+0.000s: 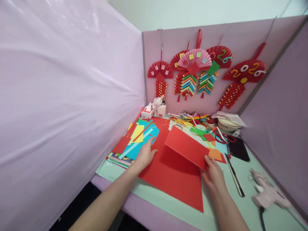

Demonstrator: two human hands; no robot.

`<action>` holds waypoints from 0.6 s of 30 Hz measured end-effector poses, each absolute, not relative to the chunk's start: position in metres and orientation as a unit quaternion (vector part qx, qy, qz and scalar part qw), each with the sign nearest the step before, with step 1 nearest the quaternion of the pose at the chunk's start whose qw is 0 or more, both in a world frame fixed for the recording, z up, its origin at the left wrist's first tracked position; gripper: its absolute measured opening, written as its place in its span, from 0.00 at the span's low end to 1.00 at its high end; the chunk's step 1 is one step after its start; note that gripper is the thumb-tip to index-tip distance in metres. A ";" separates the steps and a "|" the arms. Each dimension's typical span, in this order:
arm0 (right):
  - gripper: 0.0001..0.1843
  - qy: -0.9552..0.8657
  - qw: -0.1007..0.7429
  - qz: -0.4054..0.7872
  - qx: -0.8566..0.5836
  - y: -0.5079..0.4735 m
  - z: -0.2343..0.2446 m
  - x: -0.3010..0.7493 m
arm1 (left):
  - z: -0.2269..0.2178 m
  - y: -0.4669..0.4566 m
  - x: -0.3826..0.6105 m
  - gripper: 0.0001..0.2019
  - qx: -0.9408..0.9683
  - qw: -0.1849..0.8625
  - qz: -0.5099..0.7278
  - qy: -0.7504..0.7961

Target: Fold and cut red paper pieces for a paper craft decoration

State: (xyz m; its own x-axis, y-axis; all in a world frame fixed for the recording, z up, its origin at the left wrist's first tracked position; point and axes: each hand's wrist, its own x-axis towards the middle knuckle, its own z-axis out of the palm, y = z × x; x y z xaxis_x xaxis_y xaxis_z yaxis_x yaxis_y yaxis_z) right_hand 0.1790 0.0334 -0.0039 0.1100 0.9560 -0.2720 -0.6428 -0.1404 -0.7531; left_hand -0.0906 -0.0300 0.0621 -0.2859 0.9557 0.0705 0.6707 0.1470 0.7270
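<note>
A smaller piece of red paper [187, 146], perhaps folded, is raised at a tilt above the table. My right hand [213, 175] pinches it at its lower right corner, thumb on top. Beneath it lies a large red sheet [173, 184], flat and partly in its shadow. My left hand [145, 154] is open, thumb and fingers apart, over the left part of the large sheet; whether it touches the sheet is unclear. To its left are blue paper [131, 154], a yellow piece [138, 133] and thin paper strips.
On the right are a hot glue gun [268, 189], a slim black-and-white tool [234, 175], a black phone-like slab [238, 149] and red-handled scissors [225, 138]. Behind stand a tissue box [147, 113], a jar [161, 109] and a bowl [228, 124]. Paper fan ornaments [194, 61] hang on the back wall.
</note>
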 end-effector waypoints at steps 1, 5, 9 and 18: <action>0.15 -0.188 0.637 0.634 -0.396 0.035 -0.002 0.183 | 0.067 -0.030 -0.095 0.29 0.569 0.203 0.347 0.718; 0.11 -0.164 0.677 0.601 -0.391 0.042 0.003 0.200 | 0.102 -0.024 -0.137 0.28 0.578 0.189 0.383 0.695; 0.10 -0.192 0.662 0.603 -0.402 0.042 0.000 0.200 | 0.133 -0.004 -0.201 0.28 0.555 0.175 0.382 0.718; 0.15 -0.185 0.670 0.602 -0.394 0.040 -0.001 0.200 | 0.122 0.022 -0.250 0.15 0.579 0.054 0.232 0.780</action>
